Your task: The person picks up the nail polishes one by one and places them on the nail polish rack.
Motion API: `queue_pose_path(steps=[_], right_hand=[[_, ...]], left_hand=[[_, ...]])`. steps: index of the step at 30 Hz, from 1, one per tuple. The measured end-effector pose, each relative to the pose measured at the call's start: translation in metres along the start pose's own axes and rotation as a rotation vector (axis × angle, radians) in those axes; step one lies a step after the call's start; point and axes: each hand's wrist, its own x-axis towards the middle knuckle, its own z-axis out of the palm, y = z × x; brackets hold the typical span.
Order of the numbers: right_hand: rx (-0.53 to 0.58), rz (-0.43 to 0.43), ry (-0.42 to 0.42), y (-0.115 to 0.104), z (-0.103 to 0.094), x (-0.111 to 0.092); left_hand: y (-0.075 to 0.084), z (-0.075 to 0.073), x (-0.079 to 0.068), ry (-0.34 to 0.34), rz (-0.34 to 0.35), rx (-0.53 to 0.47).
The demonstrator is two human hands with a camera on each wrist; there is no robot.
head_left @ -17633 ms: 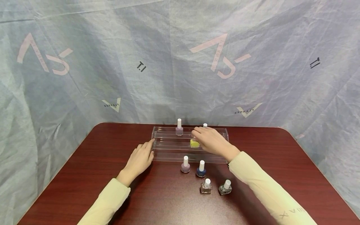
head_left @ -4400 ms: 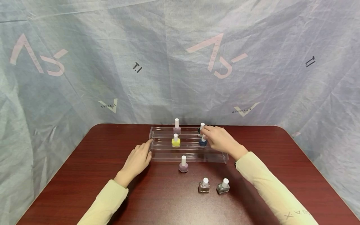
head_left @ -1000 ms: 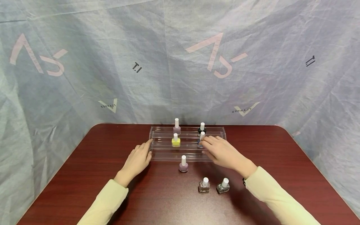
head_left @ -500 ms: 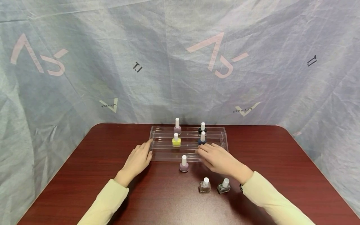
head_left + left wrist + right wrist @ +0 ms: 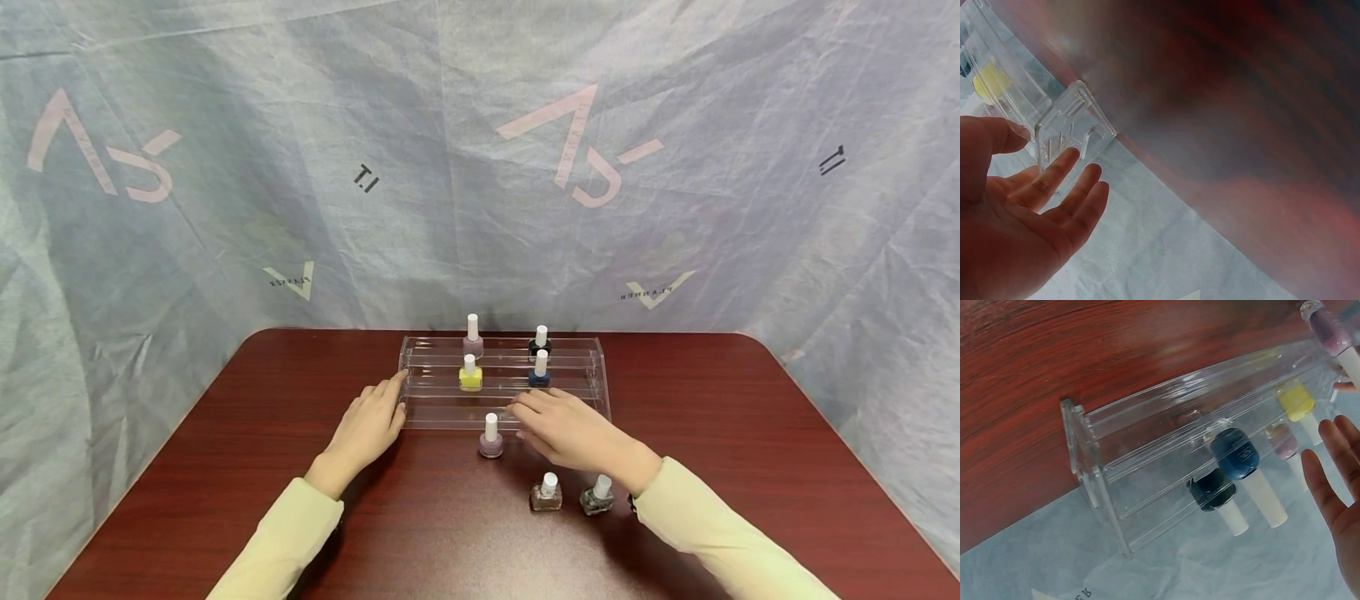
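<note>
A clear tiered display rack (image 5: 442, 414) stands on the table. Its upper tier carries a lilac nail polish bottle (image 5: 472, 345) and a dark one (image 5: 540, 343). On the tier below are a yellow bottle (image 5: 470, 379) and a blue bottle (image 5: 538, 377). My left hand (image 5: 365, 423) touches the rack's left end panel (image 5: 1079, 125) with fairly straight fingers. Holding nothing, my right hand (image 5: 573, 429) hovers before the rack, just right of a second lilac bottle (image 5: 491, 446) standing on the table. In the right wrist view its fingers (image 5: 1325, 487) are extended.
A brown glitter bottle (image 5: 546, 497) and a dark glitter bottle (image 5: 597, 500) stand on the table near the right forearm. A grey fabric backdrop (image 5: 480, 167) hangs behind the reddish-brown table (image 5: 315, 358).
Earlier, the yellow and then the blue bottle came onto the rack's middle tier. Since then my right hand has left the blue bottle and moved left and nearer, toward the front lilac bottle.
</note>
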Motion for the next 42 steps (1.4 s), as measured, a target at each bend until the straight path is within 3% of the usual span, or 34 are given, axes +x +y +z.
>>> queue_pose_path(steps=[10,20,42], right_hand=[[-0.033,-0.028,-0.043,-0.005,-0.001,0.009],[-0.037,-0.053,-0.009,-0.006,-0.002,0.018],[-0.08,-0.129,-0.085,-0.006,0.005,0.033]], left_hand=[[0.001,-0.001,0.0,0.002,0.003,-0.003],[0.001,-0.001,0.001,0.009,0.009,0.0],[0.0,0.001,0.0,0.011,0.016,0.004]])
